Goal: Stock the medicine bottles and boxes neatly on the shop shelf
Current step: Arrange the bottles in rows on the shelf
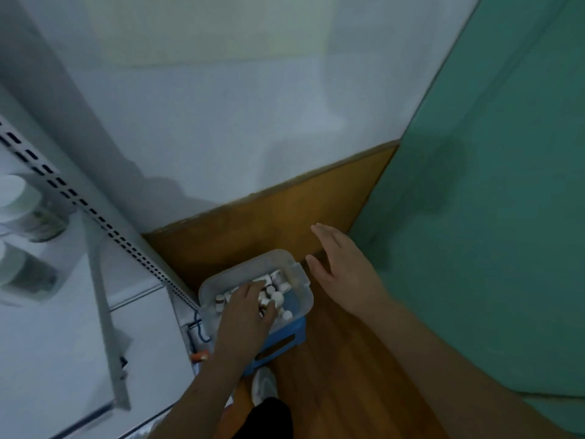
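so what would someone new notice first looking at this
Probably the clear plastic tub of small white-capped medicine bottles, low in the middle on a blue stool, with the left hand reaching into it. Next, the right hand held open just right of the tub, and the white shop shelf on the left.

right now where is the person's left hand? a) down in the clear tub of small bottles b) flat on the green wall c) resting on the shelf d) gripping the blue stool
a: the left hand reaches into the clear tub, its fingers among the small bottles, while the right hand hangs open beside the tub, holding nothing.
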A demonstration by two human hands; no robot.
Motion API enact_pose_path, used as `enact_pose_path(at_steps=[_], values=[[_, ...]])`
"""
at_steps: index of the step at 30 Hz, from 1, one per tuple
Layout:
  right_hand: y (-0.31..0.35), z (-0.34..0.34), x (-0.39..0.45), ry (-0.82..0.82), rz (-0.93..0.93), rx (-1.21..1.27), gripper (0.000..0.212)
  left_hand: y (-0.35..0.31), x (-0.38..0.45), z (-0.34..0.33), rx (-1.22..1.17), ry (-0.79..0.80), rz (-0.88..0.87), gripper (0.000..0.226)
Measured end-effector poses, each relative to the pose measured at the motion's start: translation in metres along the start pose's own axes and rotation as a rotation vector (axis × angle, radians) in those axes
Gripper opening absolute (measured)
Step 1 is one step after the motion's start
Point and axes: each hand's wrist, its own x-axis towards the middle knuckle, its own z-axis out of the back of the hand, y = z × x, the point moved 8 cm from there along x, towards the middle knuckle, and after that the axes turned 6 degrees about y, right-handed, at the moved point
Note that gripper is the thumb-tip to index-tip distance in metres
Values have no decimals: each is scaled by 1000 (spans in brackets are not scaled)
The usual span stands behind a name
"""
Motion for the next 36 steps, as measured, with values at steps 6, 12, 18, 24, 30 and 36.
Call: enact_pose_path(at_steps=[6, 12, 18, 24, 30, 36], values=[[-27, -25, 68, 121, 37, -33, 61, 45, 36, -8, -24, 5, 225, 52], [-58, -118, 108, 427, 112, -46, 64, 107, 32, -29, 4, 6, 474, 52], [-104, -215, 129, 723, 176, -170, 70, 165, 25, -69, 10, 61, 698, 52], [-149, -298, 143, 816, 255, -382, 73, 212, 37, -126, 89, 152, 753, 51], [-176, -374, 167, 823, 282, -600, 70, 244, 67, -168, 161, 159, 701, 55], [-192, -435, 193, 827, 279, -822, 76, 281, 90, -205, 266, 275, 667, 66]])
